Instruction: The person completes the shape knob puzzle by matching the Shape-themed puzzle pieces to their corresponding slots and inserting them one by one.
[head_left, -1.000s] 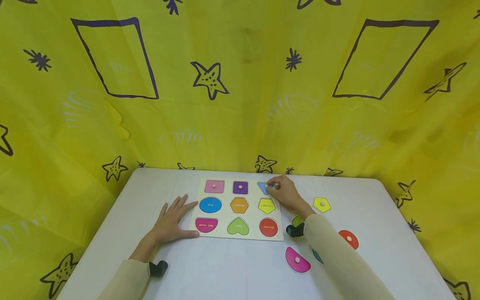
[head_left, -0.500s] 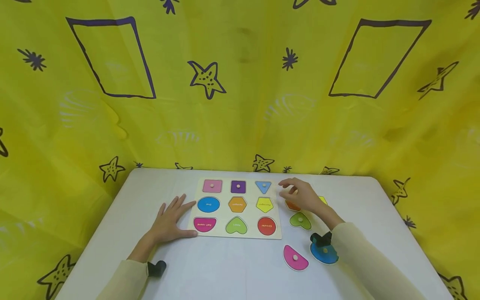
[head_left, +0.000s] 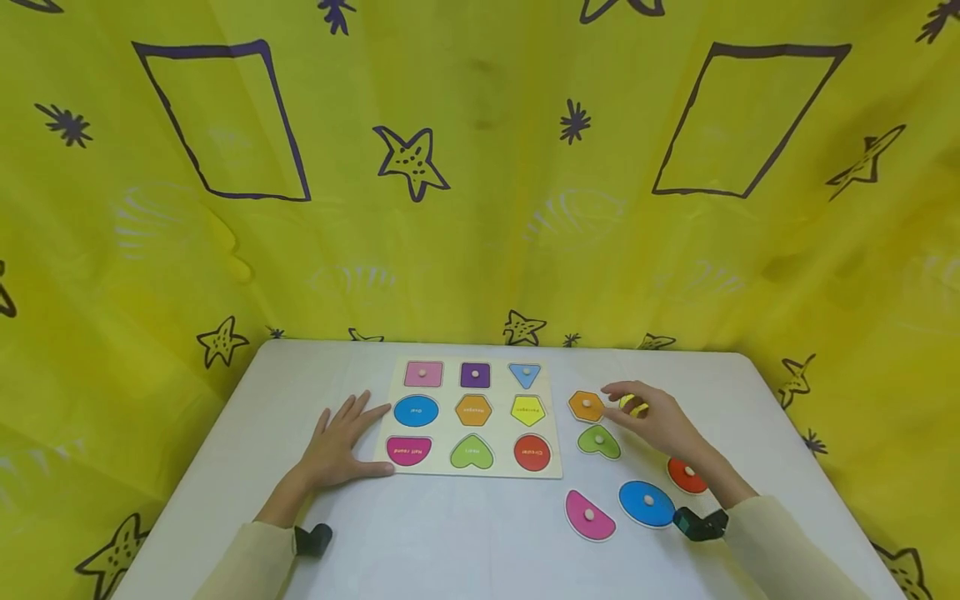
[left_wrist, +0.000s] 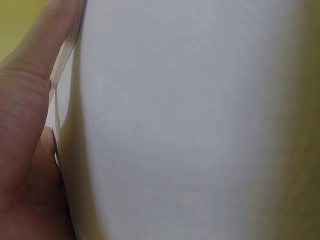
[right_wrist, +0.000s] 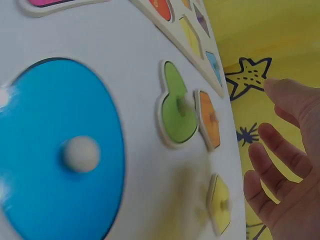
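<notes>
A white surface [head_left: 450, 542] stands before a yellow curtain [head_left: 480, 225] marked with dark stars. The right hand [head_left: 658, 421] forms an unloaded grip: thumb and fingers are apart, with nothing between them. In the head view it partly covers the yellow pentagon [right_wrist: 220, 212], which lies on the surface. Just beside it lies the orange hexagon [head_left: 579, 406], near the green heart [head_left: 598, 448]. Nearer the person are the red circle [head_left: 681, 477], the blue oval [head_left: 636, 498] and the magenta half-round [head_left: 581, 527]. The board [head_left: 441, 457] lies to their left. The left hand [head_left: 333, 450] is spread on the surface, forefinger and thumb at the board's left edge, grasping nothing.

Handling: the pieces are judged light, stiff and not fragile; their glossy faces may be slippery. The suitable hold is a thumb-and-finger pinch on the pale centre knob.

Count:
- Loose pieces: six, one of each shape.
- Seated pieces: three, namely the pink rectangle [head_left: 415, 378], purple square [head_left: 468, 381] and blue triangle [head_left: 519, 372].
- Labelled places without a piece: six.
- Knobs: nine, one per piece.
- Boards: one.
</notes>
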